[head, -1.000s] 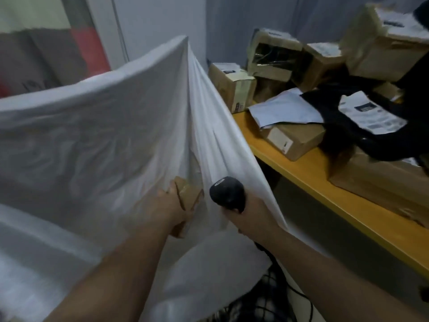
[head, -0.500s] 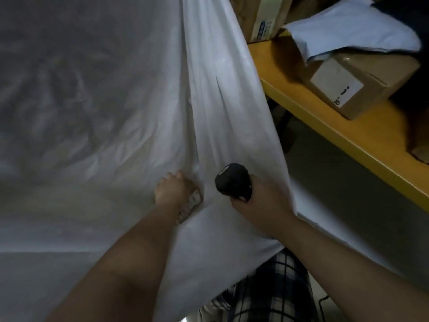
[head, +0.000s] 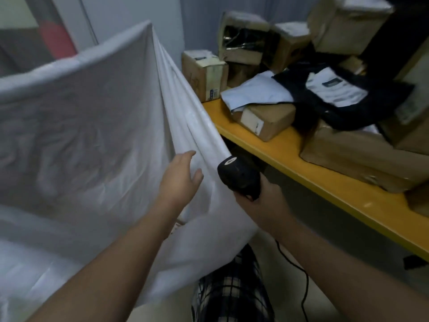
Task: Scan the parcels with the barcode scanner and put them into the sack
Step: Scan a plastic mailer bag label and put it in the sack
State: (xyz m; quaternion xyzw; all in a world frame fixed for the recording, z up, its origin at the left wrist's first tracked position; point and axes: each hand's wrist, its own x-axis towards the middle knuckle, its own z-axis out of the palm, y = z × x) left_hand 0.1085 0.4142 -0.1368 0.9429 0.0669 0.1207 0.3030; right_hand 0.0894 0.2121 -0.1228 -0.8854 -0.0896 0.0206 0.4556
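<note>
Left hand (head: 180, 180) was released: fingers extended and slightly spread, holding nothing, positioned at the gathered folds of the white sack (head: 92, 135). Contact with the fabric could not be confirmed. Right hand (head: 260, 205), just to the right of the left hand, was clenched around the handle of the black barcode scanner (head: 239, 175), whose head projected above the fist. The sack's wall extended to the left of both hands and beyond them. Parcels lay on the yellow table (head: 285, 152), to the right of the right hand and farther out: a small brown box (head: 271, 119) nearest, a white mailer (head: 255, 91) resting on it, a black bag (head: 336, 117) and a large brown parcel (head: 359, 154) beyond.
</note>
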